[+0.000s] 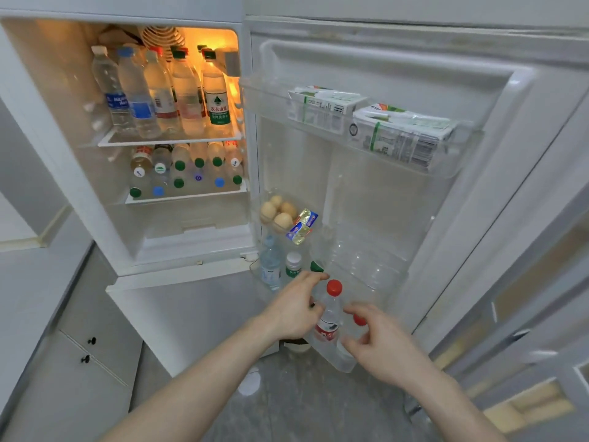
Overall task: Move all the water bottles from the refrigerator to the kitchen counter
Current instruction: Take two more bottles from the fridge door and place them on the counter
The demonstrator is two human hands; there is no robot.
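Left hand (291, 309) holds a red-capped bottle (330, 317) at the lowest door shelf (376, 282); right hand (379, 339), grip narrow, pinches a second red cap (359, 319) beside it, shelf's right half open

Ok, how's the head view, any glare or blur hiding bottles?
Head view: warm fridge lamp washes out the top-shelf bottles nearest it; wide-angle bends the door; the hands and red-capped bottle are slightly soft but readable.
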